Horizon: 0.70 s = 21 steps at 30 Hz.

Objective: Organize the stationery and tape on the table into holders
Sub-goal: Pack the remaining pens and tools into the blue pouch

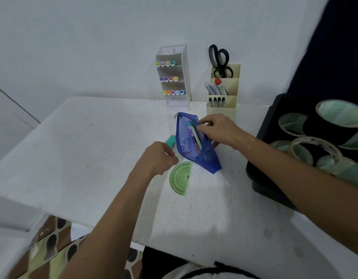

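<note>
A blue mesh zip pouch (189, 150) lies open in the middle of the white table (73, 158). My left hand (159, 156) pinches the pouch's near left edge. My right hand (216, 128) reaches into the opening, its fingers on the pale pens (194, 135) inside. A green protractor (180, 178) lies flat just in front of the pouch. A teal eraser-like block (170, 140) peeks out to the left of the pouch, partly hidden by my left hand.
A white tiered rack (174, 77) of coloured markers and a cream holder (223, 93) with scissors and pens stand at the back by the wall. A black tray (274, 137) with several tape rolls sits at the right edge.
</note>
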Each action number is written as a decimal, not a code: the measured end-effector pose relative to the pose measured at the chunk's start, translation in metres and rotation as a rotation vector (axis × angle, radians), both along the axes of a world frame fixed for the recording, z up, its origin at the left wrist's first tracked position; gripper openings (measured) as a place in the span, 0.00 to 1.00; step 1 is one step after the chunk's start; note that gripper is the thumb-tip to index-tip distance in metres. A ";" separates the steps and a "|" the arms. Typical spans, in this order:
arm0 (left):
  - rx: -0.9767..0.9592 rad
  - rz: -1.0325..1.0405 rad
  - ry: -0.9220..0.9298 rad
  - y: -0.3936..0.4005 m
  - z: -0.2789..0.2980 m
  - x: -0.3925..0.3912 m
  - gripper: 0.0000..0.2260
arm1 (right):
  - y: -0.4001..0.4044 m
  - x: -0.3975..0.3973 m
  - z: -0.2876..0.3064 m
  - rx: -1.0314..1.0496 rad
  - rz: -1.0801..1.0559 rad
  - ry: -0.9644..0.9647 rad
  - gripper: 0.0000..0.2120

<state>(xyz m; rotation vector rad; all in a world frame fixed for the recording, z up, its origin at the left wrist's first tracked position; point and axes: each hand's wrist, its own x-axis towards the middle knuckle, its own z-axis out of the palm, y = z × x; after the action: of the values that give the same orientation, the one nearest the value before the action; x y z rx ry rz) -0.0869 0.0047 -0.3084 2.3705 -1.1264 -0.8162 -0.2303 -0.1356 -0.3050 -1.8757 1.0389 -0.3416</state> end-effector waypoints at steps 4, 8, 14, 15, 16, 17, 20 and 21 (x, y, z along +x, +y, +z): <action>0.118 -0.084 -0.166 0.005 -0.005 -0.007 0.14 | 0.000 0.000 -0.001 -0.005 -0.002 0.002 0.17; 0.280 -0.107 -0.257 0.006 -0.016 -0.017 0.25 | -0.001 0.000 -0.002 -0.013 0.001 0.005 0.17; 0.283 -0.099 -0.380 0.006 -0.018 -0.033 0.24 | -0.001 0.000 -0.002 -0.013 0.003 0.009 0.16; 0.280 -0.096 -0.382 0.006 -0.019 -0.033 0.24 | -0.001 0.001 -0.002 -0.013 0.002 0.010 0.16; 0.276 -0.090 -0.374 0.005 -0.021 -0.032 0.23 | -0.001 0.001 -0.002 -0.013 0.000 0.012 0.16; 0.277 -0.085 -0.355 0.004 -0.022 -0.030 0.23 | -0.001 0.001 -0.003 -0.013 -0.002 0.015 0.16; 0.286 -0.090 -0.252 0.006 -0.020 -0.024 0.25 | -0.002 0.002 -0.003 -0.014 -0.005 0.018 0.17; 0.267 -0.081 -0.217 0.006 -0.019 -0.021 0.25 | -0.002 0.002 -0.003 -0.017 -0.005 0.018 0.17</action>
<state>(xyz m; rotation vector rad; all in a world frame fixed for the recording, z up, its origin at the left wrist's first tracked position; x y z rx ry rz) -0.1076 0.0110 -0.3269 2.7030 -1.2742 -0.7934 -0.2285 -0.1372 -0.3078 -1.8944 1.0559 -0.3375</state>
